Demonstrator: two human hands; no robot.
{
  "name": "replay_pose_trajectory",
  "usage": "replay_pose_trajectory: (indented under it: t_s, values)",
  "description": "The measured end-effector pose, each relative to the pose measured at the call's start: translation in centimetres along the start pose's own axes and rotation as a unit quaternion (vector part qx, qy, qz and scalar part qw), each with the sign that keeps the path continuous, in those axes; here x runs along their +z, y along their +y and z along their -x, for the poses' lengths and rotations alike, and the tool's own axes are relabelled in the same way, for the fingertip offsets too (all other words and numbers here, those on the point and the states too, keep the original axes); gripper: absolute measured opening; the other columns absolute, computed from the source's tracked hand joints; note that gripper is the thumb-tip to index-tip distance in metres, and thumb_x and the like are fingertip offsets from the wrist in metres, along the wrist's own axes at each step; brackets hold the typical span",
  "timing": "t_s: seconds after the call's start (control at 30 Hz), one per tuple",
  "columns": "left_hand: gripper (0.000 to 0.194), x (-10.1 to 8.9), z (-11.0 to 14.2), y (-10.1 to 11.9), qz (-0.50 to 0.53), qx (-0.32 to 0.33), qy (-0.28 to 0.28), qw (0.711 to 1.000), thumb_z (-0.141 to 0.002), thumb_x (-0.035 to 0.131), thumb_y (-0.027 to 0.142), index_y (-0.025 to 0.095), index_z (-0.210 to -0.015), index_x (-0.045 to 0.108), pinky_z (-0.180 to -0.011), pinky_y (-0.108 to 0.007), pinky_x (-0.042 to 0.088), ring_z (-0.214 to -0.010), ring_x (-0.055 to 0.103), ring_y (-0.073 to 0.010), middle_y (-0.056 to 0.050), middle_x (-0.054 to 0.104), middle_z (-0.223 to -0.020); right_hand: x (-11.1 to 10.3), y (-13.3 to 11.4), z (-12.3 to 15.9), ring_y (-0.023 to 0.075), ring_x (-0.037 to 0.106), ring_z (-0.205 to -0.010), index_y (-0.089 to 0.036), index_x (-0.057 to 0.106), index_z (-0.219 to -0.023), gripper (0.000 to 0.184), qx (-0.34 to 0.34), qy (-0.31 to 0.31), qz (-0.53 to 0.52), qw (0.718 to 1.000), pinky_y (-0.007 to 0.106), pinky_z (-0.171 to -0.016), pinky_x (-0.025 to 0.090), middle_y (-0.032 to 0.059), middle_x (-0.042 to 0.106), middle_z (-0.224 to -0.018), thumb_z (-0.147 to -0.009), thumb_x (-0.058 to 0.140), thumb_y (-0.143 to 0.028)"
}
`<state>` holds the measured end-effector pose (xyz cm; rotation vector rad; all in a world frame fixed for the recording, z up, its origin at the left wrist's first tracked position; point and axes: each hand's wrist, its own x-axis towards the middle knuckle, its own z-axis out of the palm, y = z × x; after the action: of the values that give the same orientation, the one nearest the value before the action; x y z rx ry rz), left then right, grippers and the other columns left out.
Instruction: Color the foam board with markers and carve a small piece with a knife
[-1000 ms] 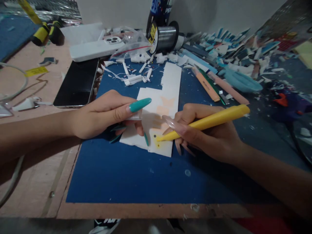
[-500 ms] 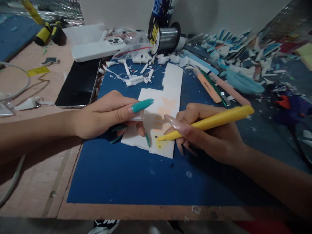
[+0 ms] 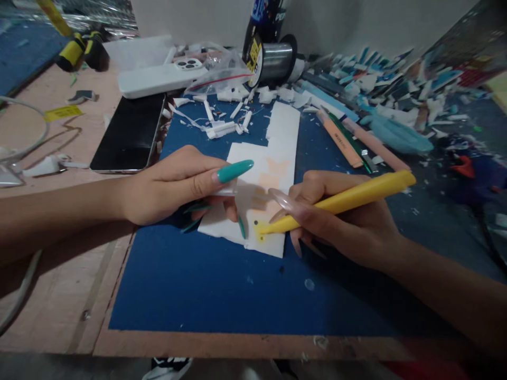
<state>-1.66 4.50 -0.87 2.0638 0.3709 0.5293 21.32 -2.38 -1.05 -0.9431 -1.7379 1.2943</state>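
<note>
My right hand (image 3: 336, 216) is closed around a yellow marker (image 3: 356, 194), its tip on a white foam sheet (image 3: 283, 124). By the tip are a yellow patch (image 3: 266, 238) and two dark dots; pale orange shapes (image 3: 278, 168) are coloured higher on the sheet. My left hand (image 3: 190, 184), with long green nails, rests over the sheet's left side. Between its thumb and fingers it pinches a small translucent, pale piece (image 3: 228, 191), mostly hidden, whose kind I cannot make out. The sheet lies on a blue mat (image 3: 198, 285).
A black phone (image 3: 129, 132) and a white phone case (image 3: 158, 79) lie left. Behind are white scraps (image 3: 222, 129), a wire spool (image 3: 277, 62) and a dark bottle (image 3: 263, 21). Orange (image 3: 339, 140) and pink (image 3: 376, 145) markers lie right, before piled blue scraps (image 3: 368, 74).
The yellow marker's tip has moved slightly down the sheet, towards the lower dot. Yellow around that dot looks fuller. My left hand keeps its place on the sheet.
</note>
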Motion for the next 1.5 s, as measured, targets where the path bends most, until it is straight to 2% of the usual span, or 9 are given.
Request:
replay_pose_trajectory:
  t_s: [0.1, 0.2, 0.43, 0.53, 0.67, 0.83, 1.17, 1.5]
  values:
    - [0.039, -0.14, 0.01, -0.04, 0.054, -0.019, -0.032, 0.998, -0.097, 0.036, 0.037, 0.018, -0.082, 0.065, -0.047, -0.018, 0.048, -0.050, 0.061, -0.0124, 0.001, 0.052, -0.047, 0.00, -0.04, 0.09, 0.0097, 0.048, -0.041, -0.021, 0.053, -0.067, 0.021, 0.003, 0.004, -0.003, 1.000, 0.025, -0.038, 0.038, -0.0024, 0.052, -0.051, -0.087, 0.057, -0.020]
    - [0.038, -0.17, 0.05, -0.10, 0.056, -0.022, -0.023, 0.998, -0.096, 0.038, 0.038, 0.018, -0.081, 0.066, -0.050, -0.019, 0.049, -0.057, 0.065, -0.0145, 0.001, 0.050, -0.045, -0.01, -0.03, 0.17, 0.0087, 0.045, -0.038, -0.021, 0.052, -0.065, 0.023, 0.008, -0.005, -0.008, 1.000, 0.025, -0.036, 0.035, -0.0030, 0.051, -0.049, -0.087, 0.056, -0.019]
    - [0.037, -0.10, 0.17, -0.10, 0.066, -0.031, -0.021, 0.997, -0.096, 0.038, 0.038, 0.018, -0.081, 0.066, -0.047, -0.019, 0.047, -0.059, 0.065, -0.0152, 0.001, 0.051, -0.047, -0.03, -0.02, 0.05, 0.0092, 0.048, -0.040, -0.021, 0.053, -0.067, 0.021, 0.004, -0.004, -0.010, 1.000, 0.025, -0.036, 0.038, -0.0023, 0.052, -0.053, -0.087, 0.057, -0.020]
    - [0.036, -0.13, 0.18, -0.09, 0.073, -0.030, -0.016, 0.997, -0.096, 0.039, 0.036, 0.018, -0.080, 0.066, -0.047, -0.019, 0.047, -0.051, 0.060, -0.0119, 0.001, 0.054, -0.049, 0.09, -0.15, -0.10, 0.0073, 0.044, -0.038, -0.021, 0.052, -0.065, 0.023, -0.013, 0.003, -0.010, 1.000, 0.025, -0.038, 0.040, -0.0037, 0.048, -0.050, -0.087, 0.057, -0.018]
    - [0.036, -0.11, 0.14, -0.19, 0.089, -0.030, -0.022, 0.995, -0.096, 0.039, 0.036, 0.017, -0.081, 0.065, -0.043, -0.018, 0.044, -0.043, 0.052, -0.0075, -0.002, 0.064, -0.062, 0.24, -0.13, -0.31, 0.0076, 0.048, -0.039, -0.020, 0.051, -0.065, 0.024, -0.033, 0.028, 0.015, 0.999, 0.025, -0.037, 0.039, -0.0024, 0.052, -0.056, -0.087, 0.058, -0.024]
    - [0.035, -0.10, 0.11, -0.19, 0.104, -0.028, -0.024, 0.994, -0.096, 0.040, 0.036, 0.016, -0.080, 0.064, -0.043, -0.017, 0.044, -0.045, 0.052, -0.0069, -0.003, 0.068, -0.070, 0.29, -0.02, -0.26, 0.0085, 0.050, -0.040, -0.021, 0.051, -0.066, 0.022, -0.041, 0.025, 0.029, 0.998, 0.026, -0.038, 0.040, -0.0021, 0.054, -0.056, -0.087, 0.058, -0.023]
    - [0.036, 0.05, 0.15, -0.18, 0.109, -0.035, -0.009, 0.993, -0.095, 0.041, 0.038, 0.016, -0.078, 0.064, -0.041, -0.018, 0.042, -0.044, 0.052, -0.0074, -0.004, 0.068, -0.068, 0.29, 0.05, -0.46, 0.0084, 0.050, -0.043, -0.019, 0.052, -0.067, 0.022, -0.037, 0.028, 0.043, 0.998, 0.025, -0.042, 0.042, -0.0026, 0.054, -0.055, -0.087, 0.059, -0.025]
    - [0.035, -0.10, 0.13, -0.31, 0.112, -0.031, -0.021, 0.993, -0.096, 0.040, 0.037, 0.017, -0.080, 0.064, -0.043, -0.017, 0.044, -0.045, 0.052, -0.0071, -0.002, 0.069, -0.070, 0.31, -0.01, -0.27, 0.0078, 0.048, -0.045, -0.020, 0.051, -0.067, 0.021, -0.043, 0.036, 0.042, 0.998, 0.025, -0.044, 0.043, -0.0030, 0.052, -0.056, -0.086, 0.060, -0.025]
